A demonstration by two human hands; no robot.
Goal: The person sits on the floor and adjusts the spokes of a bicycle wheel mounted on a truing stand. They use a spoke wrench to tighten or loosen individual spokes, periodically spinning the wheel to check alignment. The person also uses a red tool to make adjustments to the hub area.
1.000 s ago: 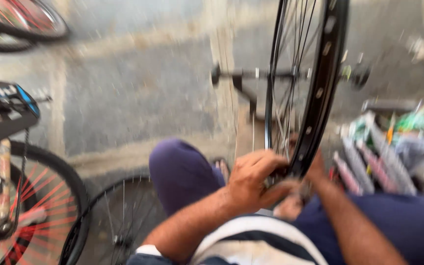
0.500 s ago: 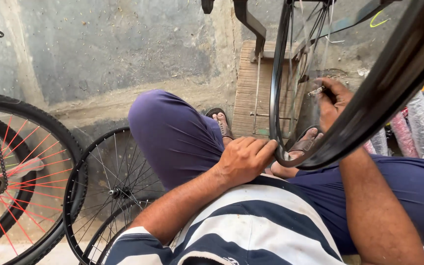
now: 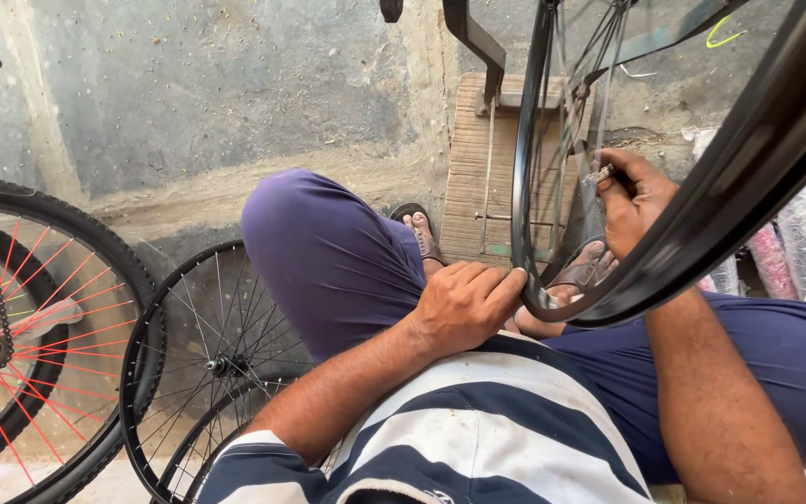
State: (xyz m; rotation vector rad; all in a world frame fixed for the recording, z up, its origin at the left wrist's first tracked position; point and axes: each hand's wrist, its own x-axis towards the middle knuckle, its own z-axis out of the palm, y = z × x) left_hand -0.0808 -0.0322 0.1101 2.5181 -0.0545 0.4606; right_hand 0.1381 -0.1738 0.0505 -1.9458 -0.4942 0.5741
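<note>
Both hands are working on 1 black bicycle rim [image 3: 701, 205] standing upright over my lap: my left hand [image 3: 464, 303] is curling its fingers against the rim's lowest edge, while my right hand [image 3: 636, 196] is pinching a small metal tool [image 3: 601, 174] among the spokes. Another spoked wheel [image 3: 212, 364] is lying on the floor beside my left knee.

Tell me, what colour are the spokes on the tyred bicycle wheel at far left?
Red-orange spokes, clearest in the head view.
</note>
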